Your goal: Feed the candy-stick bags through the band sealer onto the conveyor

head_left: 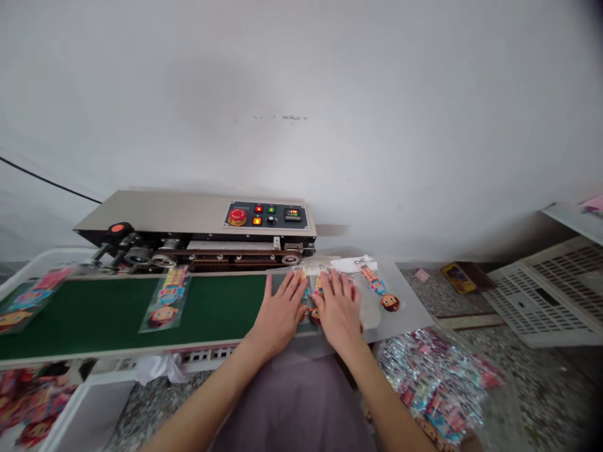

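My left hand [281, 311] lies flat with fingers stretched forward, over a bagged doll keychain near the right end of the green conveyor belt [221, 307]. Just beside it, my right hand [340, 307] rests with fingers extended on more bagged doll keychains, whose colourful parts show between the hands. Both palms hide most of what is under them. Right of my hands, one doll keychain [378, 287] lies on the pale sheet. Farther left on the belt is a bagged doll keychain [167, 296], and another bagged keychain [35, 298] lies at the left end.
Behind the belt stands a band sealing machine [188, 213] with a lit control panel [266, 215]. At lower right is a bag of many keychains [438, 383]. A white crate [551, 295] and a small yellow box [459, 279] sit on the floor. Packed dolls [32, 402] lie below left.
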The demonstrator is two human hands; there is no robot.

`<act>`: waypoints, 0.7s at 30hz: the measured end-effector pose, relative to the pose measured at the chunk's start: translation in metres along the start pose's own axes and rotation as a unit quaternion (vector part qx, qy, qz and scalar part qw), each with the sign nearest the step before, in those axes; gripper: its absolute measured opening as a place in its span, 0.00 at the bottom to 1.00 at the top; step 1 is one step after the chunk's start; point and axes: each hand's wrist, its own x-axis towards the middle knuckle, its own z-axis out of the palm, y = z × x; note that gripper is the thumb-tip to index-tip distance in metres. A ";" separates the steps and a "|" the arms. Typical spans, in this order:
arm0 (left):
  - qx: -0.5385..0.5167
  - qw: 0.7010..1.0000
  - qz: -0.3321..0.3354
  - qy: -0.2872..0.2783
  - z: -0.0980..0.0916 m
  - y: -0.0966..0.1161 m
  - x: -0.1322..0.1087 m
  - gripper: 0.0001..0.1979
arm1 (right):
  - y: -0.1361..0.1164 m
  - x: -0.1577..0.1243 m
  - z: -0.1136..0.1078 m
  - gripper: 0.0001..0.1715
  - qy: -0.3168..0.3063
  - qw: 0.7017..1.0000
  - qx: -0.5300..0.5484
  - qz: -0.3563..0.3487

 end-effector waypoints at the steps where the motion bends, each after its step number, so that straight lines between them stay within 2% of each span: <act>1: 0.004 1.000 -0.011 -0.006 -0.004 -0.005 -0.004 0.27 | -0.005 0.002 -0.001 0.31 -0.002 1.000 0.012 -0.012; 3: 0.013 0.999 -0.037 -0.013 -0.013 -0.014 -0.010 0.26 | -0.011 0.006 -0.003 0.31 0.000 0.999 0.028 -0.028; 6: 0.024 0.997 -0.071 -0.002 -0.026 -0.018 -0.010 0.25 | -0.006 0.003 -0.008 0.31 0.008 0.999 0.022 -0.026; 9: 0.007 0.999 -0.034 -0.001 -0.031 -0.005 0.001 0.24 | 0.010 -0.005 -0.009 0.30 0.001 1.000 -0.008 -0.008; 12: -0.023 0.998 0.063 -0.014 -0.021 0.013 0.016 0.26 | 0.026 -0.010 -0.006 0.29 -0.008 0.999 -0.041 0.020; 14: -0.028 0.995 0.093 -0.015 -0.010 0.020 0.021 0.27 | 0.032 -0.010 -0.004 0.29 -0.006 0.998 -0.056 0.026; 17: -0.019 0.997 0.070 -0.002 0.003 0.020 0.018 0.27 | 0.031 -0.008 0.000 0.30 -0.003 0.998 -0.057 0.018; 21: -0.005 1.000 0.018 0.016 0.004 0.011 0.006 0.27 | 0.017 -0.006 0.003 0.30 0.000 1.000 -0.030 0.000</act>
